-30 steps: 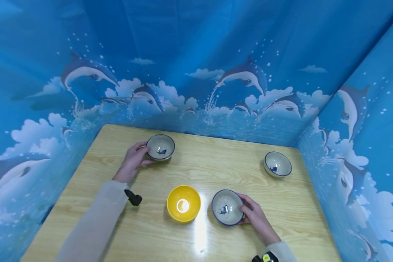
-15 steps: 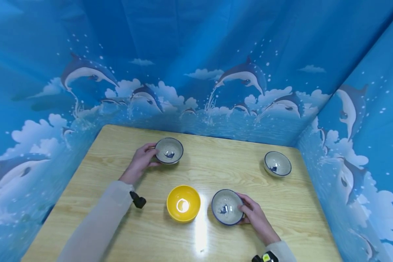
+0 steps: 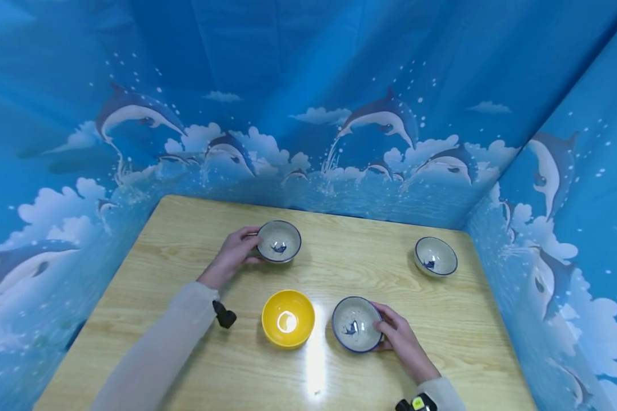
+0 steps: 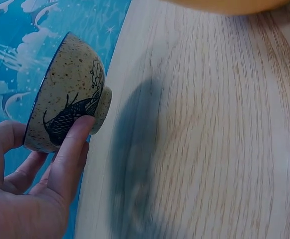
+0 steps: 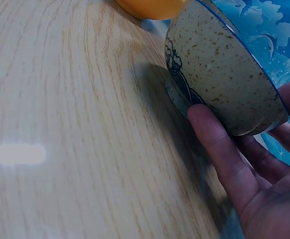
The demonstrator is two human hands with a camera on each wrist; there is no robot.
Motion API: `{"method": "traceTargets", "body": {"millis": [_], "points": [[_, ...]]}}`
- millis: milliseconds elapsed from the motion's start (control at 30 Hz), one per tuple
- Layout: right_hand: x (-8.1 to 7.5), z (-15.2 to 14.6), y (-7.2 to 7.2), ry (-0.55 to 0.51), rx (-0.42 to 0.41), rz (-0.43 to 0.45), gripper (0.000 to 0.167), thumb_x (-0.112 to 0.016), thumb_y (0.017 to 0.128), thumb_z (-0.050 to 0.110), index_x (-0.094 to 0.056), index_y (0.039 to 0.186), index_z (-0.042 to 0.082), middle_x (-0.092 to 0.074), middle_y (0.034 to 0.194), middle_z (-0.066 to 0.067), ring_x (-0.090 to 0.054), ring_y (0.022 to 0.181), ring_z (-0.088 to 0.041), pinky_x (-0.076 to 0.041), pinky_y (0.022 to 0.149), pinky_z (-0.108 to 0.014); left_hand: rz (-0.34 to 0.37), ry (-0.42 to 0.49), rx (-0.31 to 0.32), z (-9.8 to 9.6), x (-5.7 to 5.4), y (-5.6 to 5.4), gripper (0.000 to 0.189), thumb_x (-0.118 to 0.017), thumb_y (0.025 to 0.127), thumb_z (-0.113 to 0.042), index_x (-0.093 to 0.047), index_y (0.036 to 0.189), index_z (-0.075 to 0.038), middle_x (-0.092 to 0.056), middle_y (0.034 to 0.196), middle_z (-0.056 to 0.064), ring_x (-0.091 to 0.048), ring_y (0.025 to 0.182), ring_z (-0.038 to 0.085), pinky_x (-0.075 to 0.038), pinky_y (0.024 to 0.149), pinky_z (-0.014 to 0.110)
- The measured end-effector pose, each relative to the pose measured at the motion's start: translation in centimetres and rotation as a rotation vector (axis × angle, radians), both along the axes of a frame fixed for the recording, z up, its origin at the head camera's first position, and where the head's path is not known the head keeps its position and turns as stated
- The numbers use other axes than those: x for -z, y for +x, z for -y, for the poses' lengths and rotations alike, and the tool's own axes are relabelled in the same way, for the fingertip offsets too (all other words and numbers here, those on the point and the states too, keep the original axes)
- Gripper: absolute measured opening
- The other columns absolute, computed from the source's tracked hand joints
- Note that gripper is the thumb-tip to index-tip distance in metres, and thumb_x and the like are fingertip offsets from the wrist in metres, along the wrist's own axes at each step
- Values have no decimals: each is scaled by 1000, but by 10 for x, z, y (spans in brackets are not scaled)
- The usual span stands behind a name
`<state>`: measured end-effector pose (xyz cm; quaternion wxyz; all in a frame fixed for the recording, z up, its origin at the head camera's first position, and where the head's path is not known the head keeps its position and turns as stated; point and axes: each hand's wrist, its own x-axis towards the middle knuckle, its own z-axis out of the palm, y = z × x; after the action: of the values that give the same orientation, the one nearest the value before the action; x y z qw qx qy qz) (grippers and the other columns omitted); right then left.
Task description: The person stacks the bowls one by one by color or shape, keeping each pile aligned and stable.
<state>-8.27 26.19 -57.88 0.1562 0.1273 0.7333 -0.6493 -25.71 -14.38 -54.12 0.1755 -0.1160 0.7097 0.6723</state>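
My left hand [image 3: 235, 255] grips a speckled grey bowl [image 3: 280, 242] by its left side, near the back of the table. In the left wrist view that bowl [image 4: 70, 94] is held above the table, its shadow falling apart from its foot, and a dark fish drawing shows on its outside. Nearer the front, my right hand [image 3: 398, 337] holds a second grey bowl [image 3: 356, 325] with a blue rim, thumb at the rim and fingers under its right side. The right wrist view has this bowl [image 5: 219, 69] over its own shadow. Between and below them stands a yellow bowl [image 3: 288, 319].
A third grey bowl [image 3: 436, 257] sits at the right rear of the wooden table [image 3: 195, 222]. Blue dolphin-print curtains [image 3: 308, 103] rise behind the table and along its sides. A bright reflection lies on the wood beside the yellow bowl.
My left hand has carried its grey bowl to the right and slightly toward the front. The right hand with its bowl, the yellow bowl and the far-right bowl have stayed in place.
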Motion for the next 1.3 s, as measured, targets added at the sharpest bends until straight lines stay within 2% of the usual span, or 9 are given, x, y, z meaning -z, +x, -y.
{"method": "traceTargets", "body": {"millis": [300,600,800,1000,1300], "points": [[0,-1,-1,9,0,10,57,-60,103,6,-52,159,4,-47,166,-26,-71,107,-28,-69,73,-43,-13,27,56,-15,-1,2,52,-59,111,-16,-49,161,-7,-55,157,25,-66,132,40,-69,92,42],[-2,-4,1,14,-33,38,61,-62,105,11,-47,163,8,-40,171,-26,-70,117,-29,-69,81,-45,-29,35,106,-27,-6,3,53,-61,110,-18,-50,160,-8,-57,156,23,-66,131,39,-70,88,39],[-3,-8,2,-7,-83,17,63,-63,107,14,-42,166,6,-37,172,-28,-70,119,-30,-69,84,-45,-23,35,137,-33,-12,2,53,-62,109,-18,-52,159,-9,-60,153,22,-68,128,35,-70,87,40],[-3,-12,3,-16,-124,2,65,-66,108,20,-40,167,6,-42,170,-28,-71,119,-26,-69,85,-45,-38,22,183,-40,-14,3,51,-62,108,-14,-52,158,-6,-61,151,24,-68,125,36,-70,85,43],[-5,-14,4,-39,-134,-8,67,-66,109,24,-38,168,7,-39,171,-28,-71,123,-25,-70,86,-45,-48,-1,267,-53,-19,6,50,-63,108,-16,-54,156,-6,-60,153,23,-67,129,37,-70,88,47]]}}
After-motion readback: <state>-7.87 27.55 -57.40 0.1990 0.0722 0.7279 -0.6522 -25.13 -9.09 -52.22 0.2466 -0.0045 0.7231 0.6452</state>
